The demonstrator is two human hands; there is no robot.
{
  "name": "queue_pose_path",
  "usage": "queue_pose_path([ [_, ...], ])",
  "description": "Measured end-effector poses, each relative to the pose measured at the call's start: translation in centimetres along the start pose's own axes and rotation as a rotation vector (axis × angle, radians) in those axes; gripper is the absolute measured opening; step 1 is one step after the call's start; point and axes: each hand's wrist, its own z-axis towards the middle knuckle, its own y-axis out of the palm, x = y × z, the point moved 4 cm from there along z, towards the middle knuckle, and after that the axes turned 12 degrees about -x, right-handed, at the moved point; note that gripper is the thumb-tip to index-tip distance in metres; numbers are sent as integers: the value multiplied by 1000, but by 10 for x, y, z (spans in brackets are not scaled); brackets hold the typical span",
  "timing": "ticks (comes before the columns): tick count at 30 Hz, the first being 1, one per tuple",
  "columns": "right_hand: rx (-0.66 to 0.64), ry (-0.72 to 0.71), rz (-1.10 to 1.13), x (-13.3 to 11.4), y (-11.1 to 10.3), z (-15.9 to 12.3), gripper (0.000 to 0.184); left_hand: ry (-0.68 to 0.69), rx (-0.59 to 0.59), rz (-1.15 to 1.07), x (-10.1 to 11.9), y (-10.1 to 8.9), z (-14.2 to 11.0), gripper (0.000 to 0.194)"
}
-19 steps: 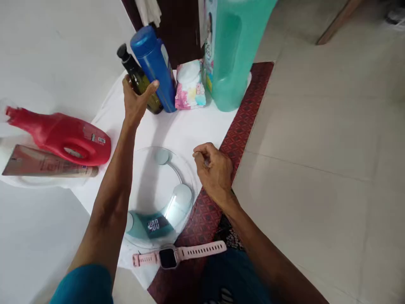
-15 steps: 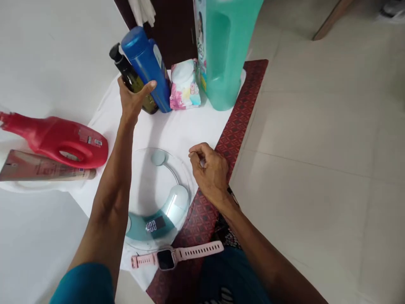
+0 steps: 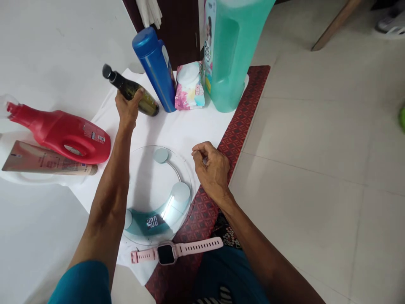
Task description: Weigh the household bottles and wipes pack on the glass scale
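Observation:
My left hand (image 3: 127,107) is wrapped round a dark olive-green bottle (image 3: 142,101) with a black top. The bottle leans to the left over the white cloth. Right of it stands a tall blue bottle (image 3: 157,69). Below my hands lies a round glass weighing scale (image 3: 148,228), its display lit with zeros. My right hand (image 3: 212,169) rests by the table's red patterned edge, right of the scale. Its fingers are curled in, and I see nothing in them.
A colourful soft packet (image 3: 190,86) and a big green jug (image 3: 226,67) stand at the back. On the left lie a red bottle (image 3: 63,135) and a pinkish tube (image 3: 47,160). A pink-strapped smartwatch (image 3: 166,254) lies at the near edge. Tiled floor (image 3: 310,135) is at right.
The olive-green bottle, in my left hand, has moved left and tilted further, away from the blue bottle. The view has shifted slightly. My right hand stays curled in the same place.

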Motion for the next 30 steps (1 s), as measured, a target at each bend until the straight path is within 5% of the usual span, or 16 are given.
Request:
queue_pose_path([
  [3,-3,-1,-12,0,1,0,18,-43,99,-10,21,-23,-34,52],
  [10,5,-7,-34,1,1,1,15,79,8,91,104,-94,-150,34],
  [16,-7,-9,-55,2,3,1,13,-67,-121,185,126,-97,-227,41],
  [21,-1,3,-62,3,3,0,16,-115,-176,214,127,-84,-245,57],
  [30,21,-8,-49,4,4,0,15,-138,-206,207,120,-80,-241,64],
])
